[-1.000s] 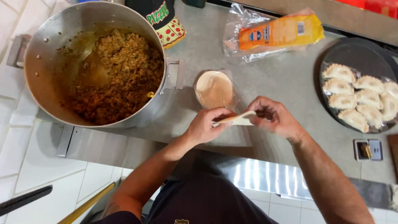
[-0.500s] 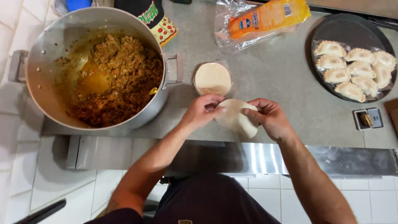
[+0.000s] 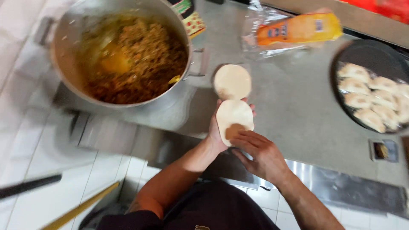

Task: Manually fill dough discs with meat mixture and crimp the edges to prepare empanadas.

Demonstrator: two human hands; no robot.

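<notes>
A round pale dough disc (image 3: 233, 117) lies flat on my left hand (image 3: 218, 127), palm up, above the counter's front edge. My right hand (image 3: 260, 152) rests its fingertips on the disc's near edge. A stack of more dough discs (image 3: 232, 81) sits on the grey counter (image 3: 294, 106) just beyond. To the left stands a large metal pot (image 3: 64, 42) with browned minced filling (image 3: 140, 59).
A dark round tray (image 3: 366, 55) at the right holds several folded pastries (image 3: 375, 98). An orange plastic package (image 3: 298, 29) lies at the back. A small box (image 3: 383, 150) sits near the right edge. White tiled floor lies below, with a yellow stick (image 3: 81, 208).
The dough disc, held edge-on between both hands a second ago, now lies flat on my left palm. The view has shifted and blurred.
</notes>
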